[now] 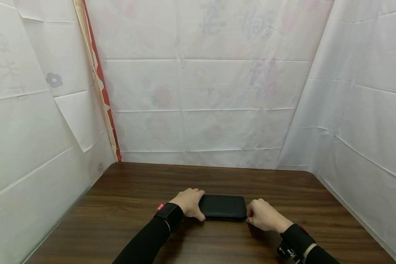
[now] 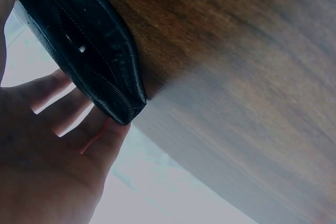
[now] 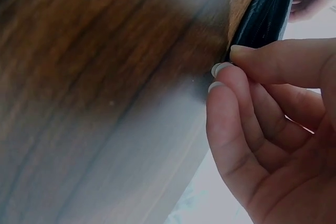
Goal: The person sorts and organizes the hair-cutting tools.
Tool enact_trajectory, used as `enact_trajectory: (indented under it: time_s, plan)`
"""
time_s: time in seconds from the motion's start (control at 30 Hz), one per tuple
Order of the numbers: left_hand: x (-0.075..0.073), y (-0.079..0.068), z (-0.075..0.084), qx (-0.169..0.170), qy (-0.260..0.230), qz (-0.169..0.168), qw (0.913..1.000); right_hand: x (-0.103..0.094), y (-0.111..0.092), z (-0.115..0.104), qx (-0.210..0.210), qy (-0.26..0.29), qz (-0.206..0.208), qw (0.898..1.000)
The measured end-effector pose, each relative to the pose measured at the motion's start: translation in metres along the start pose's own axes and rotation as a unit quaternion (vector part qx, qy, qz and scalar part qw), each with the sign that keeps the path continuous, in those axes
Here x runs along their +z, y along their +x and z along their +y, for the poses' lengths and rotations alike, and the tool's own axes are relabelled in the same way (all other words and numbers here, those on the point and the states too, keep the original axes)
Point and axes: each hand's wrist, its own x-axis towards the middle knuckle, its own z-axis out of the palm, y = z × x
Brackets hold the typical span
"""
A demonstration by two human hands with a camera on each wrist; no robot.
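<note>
A flat black zippered wallet (image 1: 222, 207) lies on the brown wooden table between both hands. My left hand (image 1: 189, 203) holds its left end, the thumb on the near side and the fingers toward the far side. Zipper teeth run along the wallet's edge (image 2: 97, 51) in the left wrist view, with a small pale spot between the two rows. At the wallet's right near corner, my right hand (image 1: 264, 215) pinches with thumb and fingertips. In the right wrist view that hand (image 3: 278, 124) covers the corner, so whether a zipper pull is between the fingertips is hidden.
The wooden table (image 1: 145, 179) extends around the wallet. White sheeting (image 1: 198, 128) hangs behind the table and along both sides. A red and beige strip (image 1: 102, 88) runs down the back left corner.
</note>
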Motion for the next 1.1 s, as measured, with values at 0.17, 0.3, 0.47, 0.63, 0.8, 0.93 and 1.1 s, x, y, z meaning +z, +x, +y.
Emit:
enact_trajectory:
  time_s: [0.17,0.3,0.47,0.63,0.8,0.93,1.1]
  plan:
    - [0.0003,0.0004,-0.0003,0.000,0.001,-0.001,1.0000,0.0000,-0.0009,-0.0007,0.002,0.000,-0.002,1.000]
    - [0.0004,0.0004,-0.0008,0.002,0.002,-0.002,1.0000,0.0006,-0.0009,-0.0009,0.006,0.000,-0.004,1.000]
    - [0.0006,-0.0001,-0.0013,0.004,0.002,0.001,1.0000,0.0015,-0.0007,-0.0018,0.013,0.002,-0.006,1.000]
    - [-0.0002,-0.0004,-0.0009,0.005,0.001,0.000,1.0000,0.0019,-0.0002,-0.0019,0.022,0.002,-0.009,1.000]
    - [-0.0016,-0.0005,-0.0006,0.006,0.001,0.000,1.0000,0.0017,-0.0004,-0.0029,0.021,0.004,-0.010,1.000]
    - [-0.0017,-0.0007,-0.0009,0.006,0.001,0.000,1.0000,0.0016,-0.0004,-0.0040,0.018,0.007,-0.009,1.000]
    - [-0.0015,-0.0011,-0.0008,0.008,0.002,0.001,1.0000,0.0012,-0.0015,-0.0047,0.019,0.012,-0.012,1.000]
